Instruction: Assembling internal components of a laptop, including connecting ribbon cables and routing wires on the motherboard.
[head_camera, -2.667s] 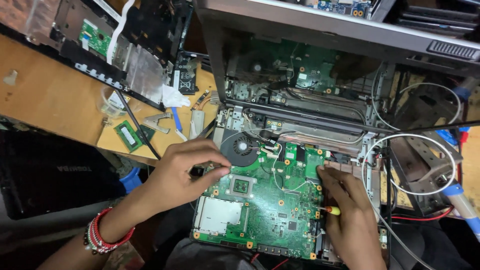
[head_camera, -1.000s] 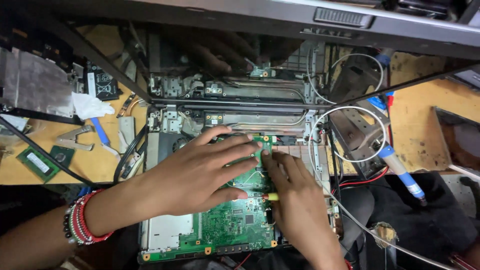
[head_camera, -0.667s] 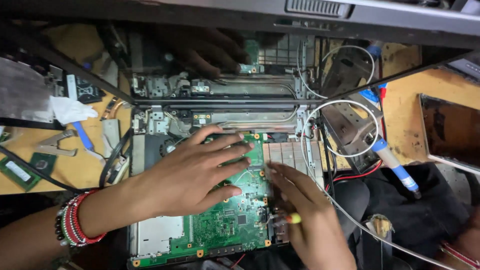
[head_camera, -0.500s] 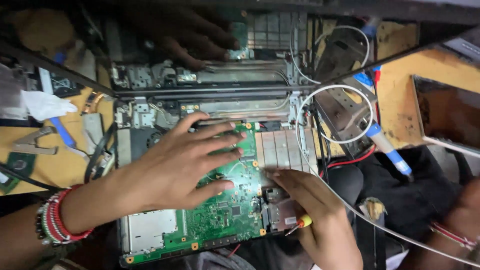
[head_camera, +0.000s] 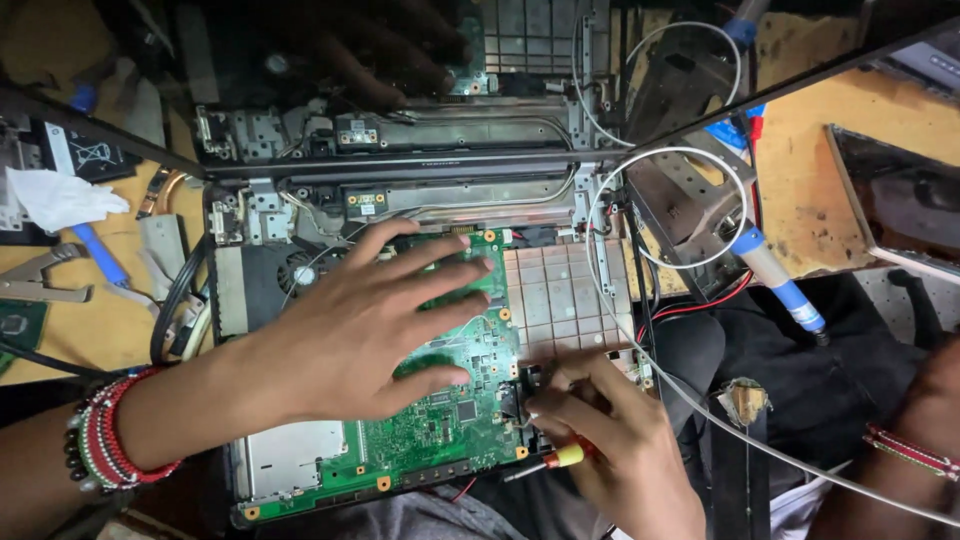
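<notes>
Your left hand (head_camera: 375, 325) lies flat and palm-down, fingers spread wide and pointing up and to the right, thumb stretched out toward the lower right. Your left forearm comes in from the lower left edge, nearly level, with red and dark beads around the wrist. Your right hand (head_camera: 610, 440) sits lower and to the right, just beside the left thumb, back of the hand facing up. Its fingers are curled and bunched, tips pointing up and left, pinched together. Your right forearm drops out of view at the bottom edge.
</notes>
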